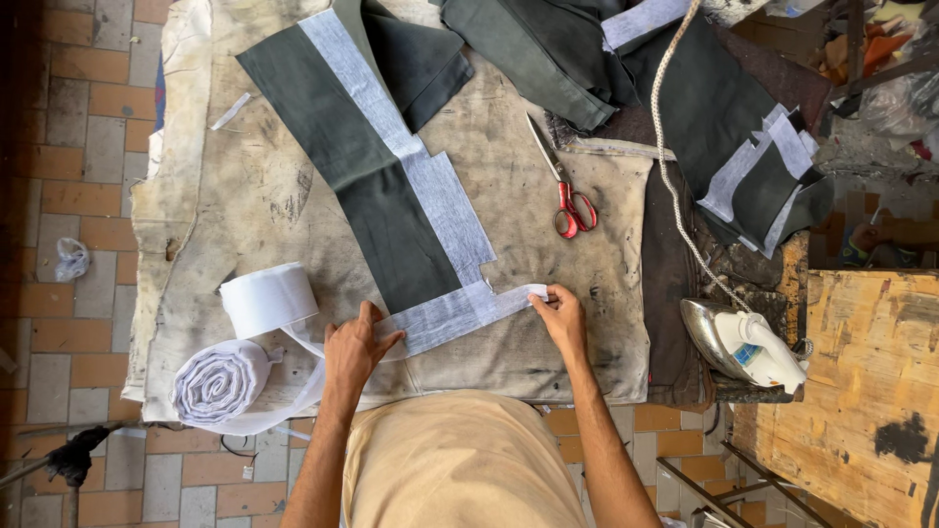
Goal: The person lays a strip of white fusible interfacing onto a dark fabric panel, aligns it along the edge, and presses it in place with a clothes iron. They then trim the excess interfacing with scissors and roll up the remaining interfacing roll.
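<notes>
A strip of white interfacing was stretched between the two hands across the near end of a dark green fabric piece on the desk. The left hand was laid flat on the strip with fingers spread, pressing it down rather than gripping it, while the right hand was closed in a pinch on the strip's free end, just past the green piece. Behind the left hand the strip was seen trailing back to a white roll of tape, which stood just outside that hand, with a larger rolled bundle of interfacing nearer the desk's near edge. A second, longer band of interfacing was laid along the green piece, running away from the hands. Open cloth-covered surface was left beyond the right hand up to red-handled scissors, well apart from it. Outward of the right hand, an iron was rested near the desk's edge, its braided cord being led away across more dark fabric pieces. The near desk edge was close under both wrists, with tiled floor beyond the left side.
</notes>
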`<move>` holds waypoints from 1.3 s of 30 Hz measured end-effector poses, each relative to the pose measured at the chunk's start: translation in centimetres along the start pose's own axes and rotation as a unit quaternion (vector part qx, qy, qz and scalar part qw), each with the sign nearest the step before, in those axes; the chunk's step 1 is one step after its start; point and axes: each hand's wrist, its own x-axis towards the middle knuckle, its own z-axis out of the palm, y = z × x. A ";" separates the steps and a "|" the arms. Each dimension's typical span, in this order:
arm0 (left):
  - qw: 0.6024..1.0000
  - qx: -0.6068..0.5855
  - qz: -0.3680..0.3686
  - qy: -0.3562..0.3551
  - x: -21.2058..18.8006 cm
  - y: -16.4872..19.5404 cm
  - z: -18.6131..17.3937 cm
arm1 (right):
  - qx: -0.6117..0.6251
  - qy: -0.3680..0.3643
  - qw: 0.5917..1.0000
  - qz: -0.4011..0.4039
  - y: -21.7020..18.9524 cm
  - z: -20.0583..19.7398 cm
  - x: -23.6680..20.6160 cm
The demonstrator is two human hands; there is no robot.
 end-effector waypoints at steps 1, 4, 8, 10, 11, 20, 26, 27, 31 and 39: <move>1.000 -0.003 -0.005 0.004 -0.2 -0.1 0.0 | 0.005 0.007 1.000 -0.008 -0.1 0.1 -0.1; 1.000 0.008 -0.012 0.005 -0.6 -0.3 0.0 | 0.003 0.026 0.999 -0.019 -0.2 0.4 -0.3; 1.000 -0.005 -0.019 0.007 -1.0 -0.6 0.0 | -0.012 0.039 0.999 -0.027 -0.3 0.4 -0.3; 1.000 -0.010 -0.016 0.009 -1.1 -0.8 0.1 | -0.017 0.042 0.999 -0.023 -0.2 0.5 -0.4; 1.000 -0.013 -0.014 0.009 -1.1 -0.9 0.1 | -0.026 0.044 0.999 -0.016 -0.2 0.6 -0.3; 1.000 -0.005 -0.017 0.003 -1.2 -1.2 0.9 | -0.061 0.074 0.995 -0.029 0.2 1.0 -0.5; 1.000 -0.002 -0.014 0.012 -1.4 -1.7 1.4 | -0.253 0.192 0.932 -0.173 -0.2 1.8 -1.3; 1.000 -0.005 -0.011 0.018 -1.4 -1.8 1.5 | -0.313 0.231 0.888 -0.246 -0.1 2.1 -1.4; 1.000 -0.005 -0.008 0.018 -1.3 -1.8 1.8 | -0.295 0.103 0.893 -0.324 0.4 4.6 -2.2; 1.000 -0.018 -0.018 0.015 -1.6 -1.6 1.7 | -0.250 -0.082 0.891 -0.370 -0.2 6.6 -4.3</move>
